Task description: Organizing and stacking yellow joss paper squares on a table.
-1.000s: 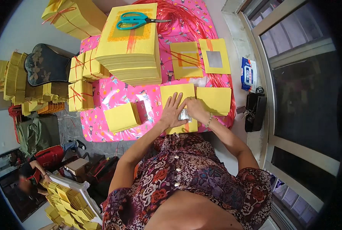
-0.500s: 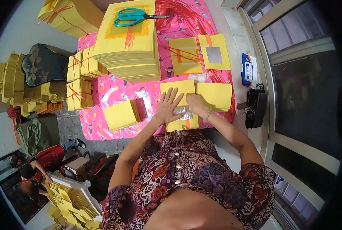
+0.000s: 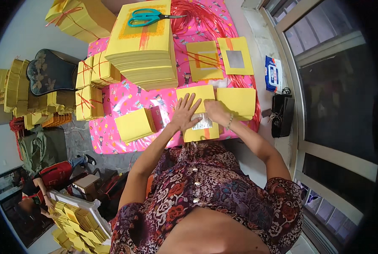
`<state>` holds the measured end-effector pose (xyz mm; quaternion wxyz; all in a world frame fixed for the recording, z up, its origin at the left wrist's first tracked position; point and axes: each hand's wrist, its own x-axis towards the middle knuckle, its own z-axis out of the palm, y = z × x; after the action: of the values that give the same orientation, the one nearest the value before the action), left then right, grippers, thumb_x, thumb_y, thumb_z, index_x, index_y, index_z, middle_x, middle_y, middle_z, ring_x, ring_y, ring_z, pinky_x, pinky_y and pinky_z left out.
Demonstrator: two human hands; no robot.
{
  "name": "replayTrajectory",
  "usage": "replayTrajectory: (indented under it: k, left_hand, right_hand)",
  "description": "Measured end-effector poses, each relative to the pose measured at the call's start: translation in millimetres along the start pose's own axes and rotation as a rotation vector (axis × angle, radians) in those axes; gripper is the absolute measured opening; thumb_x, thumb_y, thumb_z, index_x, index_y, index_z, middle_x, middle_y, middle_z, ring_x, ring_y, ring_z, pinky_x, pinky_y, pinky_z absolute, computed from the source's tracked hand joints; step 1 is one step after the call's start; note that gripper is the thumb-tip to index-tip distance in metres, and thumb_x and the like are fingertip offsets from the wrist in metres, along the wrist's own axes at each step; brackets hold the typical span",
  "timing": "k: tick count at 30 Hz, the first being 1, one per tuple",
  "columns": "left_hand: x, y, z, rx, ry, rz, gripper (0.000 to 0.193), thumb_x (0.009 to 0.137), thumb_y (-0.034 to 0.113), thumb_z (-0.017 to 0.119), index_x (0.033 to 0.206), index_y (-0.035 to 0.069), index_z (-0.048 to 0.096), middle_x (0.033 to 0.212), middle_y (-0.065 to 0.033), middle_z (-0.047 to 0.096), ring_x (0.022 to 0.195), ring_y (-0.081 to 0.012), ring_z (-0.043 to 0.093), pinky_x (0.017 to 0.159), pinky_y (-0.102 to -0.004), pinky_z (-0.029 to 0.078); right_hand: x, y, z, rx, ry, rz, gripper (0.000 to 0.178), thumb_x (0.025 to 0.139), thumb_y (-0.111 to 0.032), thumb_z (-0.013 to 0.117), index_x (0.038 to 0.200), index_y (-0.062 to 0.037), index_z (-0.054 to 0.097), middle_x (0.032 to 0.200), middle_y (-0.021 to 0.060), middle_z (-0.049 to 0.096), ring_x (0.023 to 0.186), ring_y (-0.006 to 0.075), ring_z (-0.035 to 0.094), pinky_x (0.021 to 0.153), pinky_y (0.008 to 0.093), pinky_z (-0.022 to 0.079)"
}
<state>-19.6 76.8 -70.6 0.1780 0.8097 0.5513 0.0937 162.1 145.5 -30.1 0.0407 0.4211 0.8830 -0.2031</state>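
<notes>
My left hand (image 3: 184, 113) lies flat with its fingers spread on a yellow paper sheet (image 3: 201, 92) near the table's front edge. My right hand (image 3: 217, 112) is closed, its curled fingers against the right side of the same paper; what they pinch, if anything, is hidden. Between and just below the hands shows a shiny silver foil patch (image 3: 203, 121) on yellow paper. A yellow paper stack (image 3: 236, 103) sits beside my right hand. Left of my left hand is another yellow stack (image 3: 134, 126).
Teal-handled scissors (image 3: 144, 17) top a tall yellow paper stack (image 3: 142, 70) on the pink patterned tablecloth (image 3: 108, 139). Red strings (image 3: 206, 19) lie behind. Tied bundles (image 3: 88, 103) stand at left, a wipes pack (image 3: 273, 75) at right. At lower left, another person (image 3: 38, 190) handles yellow bundles.
My right hand has shifted slightly up and left along the paper, and more of the silver patch's right part shows. My left hand stays spread flat in nearly the same place.
</notes>
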Motion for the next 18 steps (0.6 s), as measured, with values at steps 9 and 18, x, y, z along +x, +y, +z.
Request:
replayTrajectory:
  k: [9,18]
  left_hand:
    - [6.8,-1.7,-9.9,0.083,0.108,0.039,0.071,0.088,0.038,0.06,0.145,0.006,0.032,0.151,-0.0161,0.029,0.139,-0.0361,0.026,0.112,-0.049,0.026]
    - [5.7,-9.8,-10.7,-0.044,0.146,0.087,0.068,0.091,0.039,0.054,0.144,0.003,0.032,0.15,-0.0186,0.031,0.138,-0.0388,0.028,0.111,-0.05,0.026]
  right_hand:
    - [-28.9,-21.1,-5.5,0.406,-0.187,0.15,0.038,0.087,-0.034,0.065,0.106,-0.0006,0.063,0.091,0.0189,0.067,0.069,0.0305,0.065,0.066,0.0392,0.052]
    - [-28.2,-13.2,19.9,1.873,0.0,0.703,0.05,0.093,-0.034,0.06,0.126,0.0016,0.046,0.116,0.0162,0.06,0.096,0.024,0.066,0.075,0.034,0.058]
